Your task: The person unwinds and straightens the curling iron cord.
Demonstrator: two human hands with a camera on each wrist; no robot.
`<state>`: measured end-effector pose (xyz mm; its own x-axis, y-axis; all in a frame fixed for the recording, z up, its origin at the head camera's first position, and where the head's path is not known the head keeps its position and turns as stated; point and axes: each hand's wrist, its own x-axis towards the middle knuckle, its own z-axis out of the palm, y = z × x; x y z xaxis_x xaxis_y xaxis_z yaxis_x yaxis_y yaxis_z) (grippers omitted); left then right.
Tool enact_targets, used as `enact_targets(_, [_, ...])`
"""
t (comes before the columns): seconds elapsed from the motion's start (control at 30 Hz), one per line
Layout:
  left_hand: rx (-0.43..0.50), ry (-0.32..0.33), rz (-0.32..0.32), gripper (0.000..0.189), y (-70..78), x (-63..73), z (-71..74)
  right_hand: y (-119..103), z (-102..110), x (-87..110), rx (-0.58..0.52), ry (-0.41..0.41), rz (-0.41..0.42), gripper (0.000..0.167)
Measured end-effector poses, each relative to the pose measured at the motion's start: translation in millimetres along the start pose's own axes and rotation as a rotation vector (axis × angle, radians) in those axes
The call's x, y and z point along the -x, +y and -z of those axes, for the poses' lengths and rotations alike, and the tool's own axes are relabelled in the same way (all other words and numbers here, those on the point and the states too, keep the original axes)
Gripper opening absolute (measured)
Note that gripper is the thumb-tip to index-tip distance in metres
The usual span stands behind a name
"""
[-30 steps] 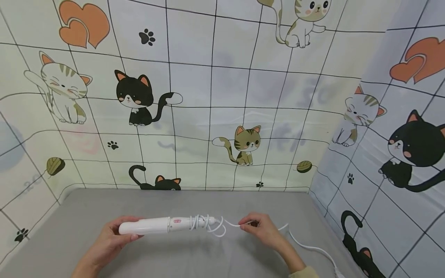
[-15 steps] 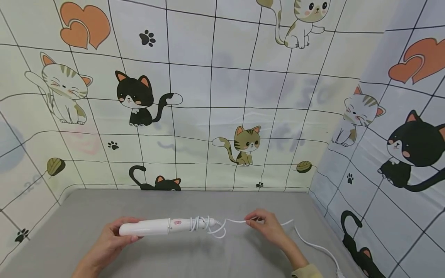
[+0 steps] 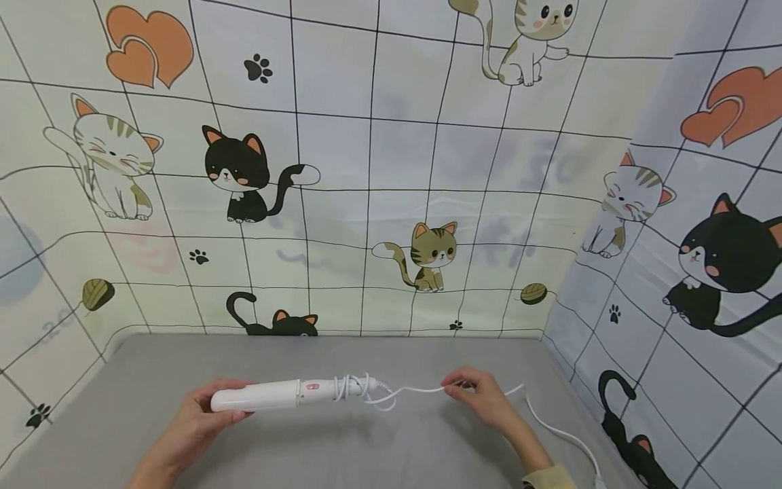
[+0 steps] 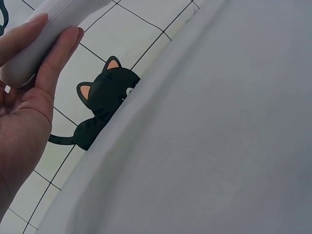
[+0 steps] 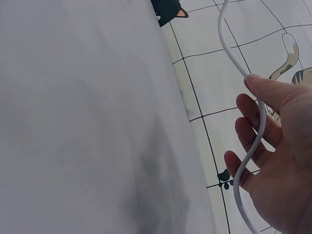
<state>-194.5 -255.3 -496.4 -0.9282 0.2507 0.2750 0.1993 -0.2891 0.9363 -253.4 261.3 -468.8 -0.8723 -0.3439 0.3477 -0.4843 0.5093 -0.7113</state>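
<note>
My left hand (image 3: 191,424) grips the rounded end of a white rod-shaped electric appliance (image 3: 263,396), held nearly level above the grey surface. A small pink label marks its middle. Several loops of white power cord (image 3: 421,390) are wound round its right end, with a slack loop hanging there. My right hand (image 3: 487,402) pinches the cord to the right of the loops. In the right wrist view the cord (image 5: 229,44) passes between thumb and fingertips and runs down past the palm. The left wrist view shows fingers and thumb around the appliance (image 4: 63,17).
Grey cloth (image 3: 342,462) covers the table. Behind it and along both sides hangs a white curtain (image 3: 342,156) printed with cats and grid lines. The cord trails rightward to a white connector (image 3: 599,481) at the bottom edge of the head view.
My right hand has moved right, drawing the cord away from the appliance, and the stretch of cord between them is longer. The left hand has stayed almost still.
</note>
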Motion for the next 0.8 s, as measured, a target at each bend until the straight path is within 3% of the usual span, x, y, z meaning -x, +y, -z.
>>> enact_targets(0.23, [0.025,-0.016,-0.009,0.05,-0.3,0.2,-1.7,5.5,-4.0,0.2,-0.025,-0.037,0.006,0.009])
enact_targets(0.57, [-0.004,0.027,0.022,0.047,1.2,-0.5,-4.0,-38.8,-11.6,-4.9,-0.062,-0.066,0.1,0.015])
enact_targets(0.8, [0.024,0.002,0.009,0.049,0.7,1.0,-3.4,-55.0,-24.7,-8.5,-0.099,-0.095,0.131,0.019])
